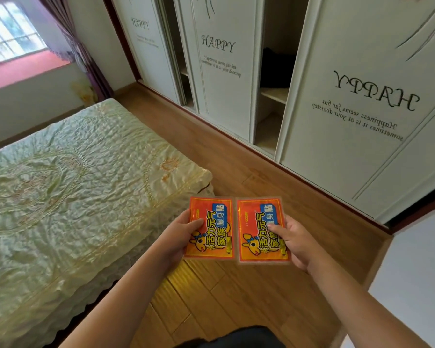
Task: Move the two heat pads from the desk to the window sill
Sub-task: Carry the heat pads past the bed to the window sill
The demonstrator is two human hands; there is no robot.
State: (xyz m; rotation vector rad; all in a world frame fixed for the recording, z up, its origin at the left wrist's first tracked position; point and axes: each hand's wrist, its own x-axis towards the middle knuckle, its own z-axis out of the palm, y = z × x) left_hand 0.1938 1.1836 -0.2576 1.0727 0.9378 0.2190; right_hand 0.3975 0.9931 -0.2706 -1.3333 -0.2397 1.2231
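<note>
L hand (180,233): thumb and fingers pinching left heat pad (209,228) | R hand (293,241): pinching right heat pad (261,231) | pads edge to edge over wood floor (236,292) | window sill (23,71) at 10 o'clock, well apart | bed (73,172) at 9.

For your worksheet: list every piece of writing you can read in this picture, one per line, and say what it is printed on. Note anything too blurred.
"HAPPY", middle wardrobe door; script below partly legible: "Happiness seems far but sometimes it is at your doorstep".
"HAPPY", far door; smaller lines blurred.
"HAPPY" and the same sentence, mirrored, near door.
"活力元气家族", "暖身贴", left heat pad and right heat pad; small print unreadable.
</note>
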